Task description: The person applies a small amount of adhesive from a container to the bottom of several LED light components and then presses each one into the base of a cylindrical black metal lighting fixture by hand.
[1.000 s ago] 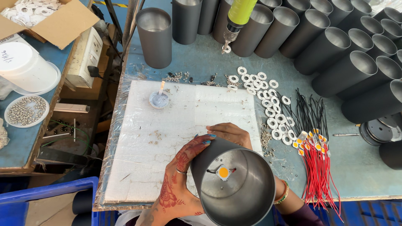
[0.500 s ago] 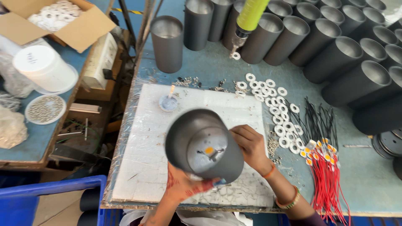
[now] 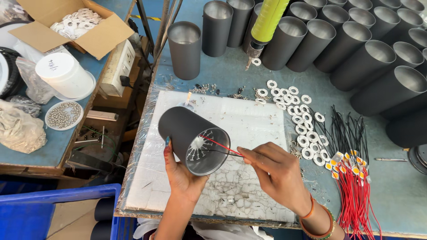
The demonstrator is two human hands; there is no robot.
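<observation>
Two tabletops fill the view: a blue tabletop [image 3: 231,75] under the work, and a lower side table [image 3: 33,151] past its left edge. A white foam pad [image 3: 249,115] wrapped in clear film lies along the near edge of the blue tabletop. Rows of dark metal tubes [image 3: 356,53] stand upright along the far edge and into the far right corner, with one single tube [image 3: 185,50] standing apart at the far left. A yellow-green tool [image 3: 267,22] hangs over the far edge among them.

Above the pad, the left hand [image 3: 182,178] cups a dark tube [image 3: 191,138] from below, fingers wrapped around its wall; the tube is tipped on its side with the open mouth towards the right. The right hand [image 3: 280,175] pinches a red and a black wire [image 3: 222,148] between thumb and fingertips, and the wires run into the tube's mouth.

A bundle of red and black wires [image 3: 353,178] with small yellow chips lies near the right end of the pad. White rings [image 3: 296,111] are scattered from the far edge of the pad down its right side, and small screws [image 3: 204,88] lie along its far edge.

On the side table sit an open cardboard box [image 3: 95,38] of white rings, a white tub [image 3: 62,73] and a lid of screws [image 3: 64,114].
</observation>
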